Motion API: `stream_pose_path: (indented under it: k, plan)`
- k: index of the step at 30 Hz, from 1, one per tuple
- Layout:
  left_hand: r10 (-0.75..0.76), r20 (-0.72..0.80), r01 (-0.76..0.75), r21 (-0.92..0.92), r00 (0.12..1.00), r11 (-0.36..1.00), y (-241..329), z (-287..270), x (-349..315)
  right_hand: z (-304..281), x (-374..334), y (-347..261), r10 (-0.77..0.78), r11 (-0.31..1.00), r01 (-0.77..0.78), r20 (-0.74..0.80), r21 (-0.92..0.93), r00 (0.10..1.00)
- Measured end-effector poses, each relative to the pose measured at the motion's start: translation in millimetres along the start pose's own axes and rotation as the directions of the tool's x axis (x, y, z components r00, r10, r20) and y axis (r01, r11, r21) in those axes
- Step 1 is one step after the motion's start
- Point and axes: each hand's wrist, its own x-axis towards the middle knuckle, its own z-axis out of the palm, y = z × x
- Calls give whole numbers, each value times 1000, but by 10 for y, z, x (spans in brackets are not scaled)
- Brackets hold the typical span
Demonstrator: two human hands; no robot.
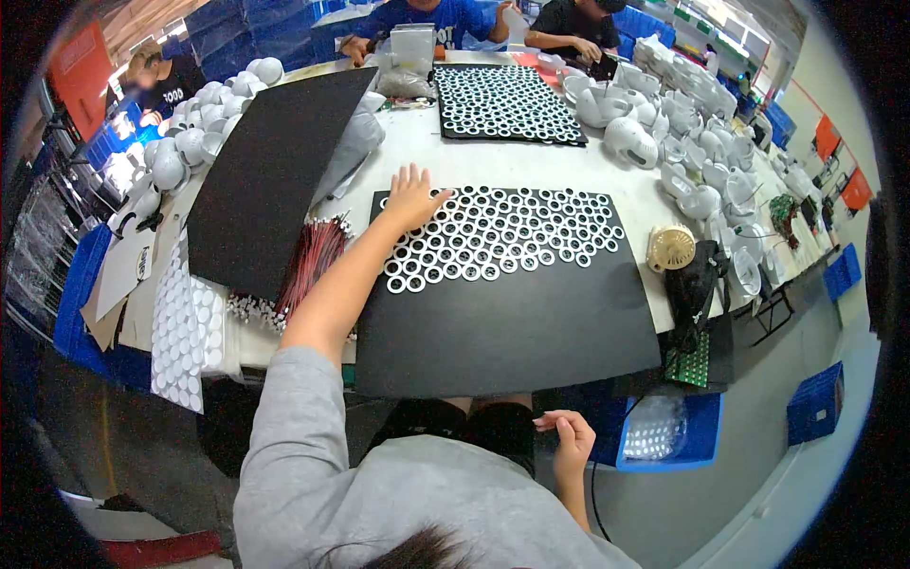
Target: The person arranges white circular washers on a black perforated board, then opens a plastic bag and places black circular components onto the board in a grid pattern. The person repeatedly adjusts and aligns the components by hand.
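Observation:
My left hand [414, 197] is stretched out, palm down with fingers spread, on the far left corner of a group of white rings with dark centres [493, 228]. These rings lie close together on the far half of a black sheet [512, 332], whose near half is bare. My right hand [569, 441] hangs beyond the table's near edge, beside my lap. Its fingers are loosely bent and apart from the thumb, with nothing visible in them.
A second black sheet covered in rings [507, 104] lies farther back. At left are a tilted black board [275, 180], red wires [315, 256] and white discs [190, 332]. White rounded housings [630, 142] and a beige fan [671, 248] are at right. Co-workers sit across the table.

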Motion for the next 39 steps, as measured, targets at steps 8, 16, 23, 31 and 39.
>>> stream_pose_path:
  k: [8, 16, 23, 31, 39]
  plan:
    - [25, 17, -24, -78, 1000, 997, -146, -27, -150, 20, 15, 54, 38, 999, -39, 44, 25, 998]
    - [138, -200, -221, -493, 970, 841, -160, -1189, -1098, -25, 12, 97, 2, 1000, -3, 45, 20, 999]
    - [-255, -284, 115, -431, 924, 895, -766, -1745, -2440, 51, 147, -44, -77, 997, 72, 165, 37, 983]
    - [-184, -372, 284, 236, 910, 929, -841, -1002, -2024, 484, 484, -397, -224, 967, 256, 501, 5, 836]
    - [-234, -499, 439, 347, 835, 829, -1104, -1325, -1598, 475, 209, -299, -158, 973, 216, 441, -84, 884]
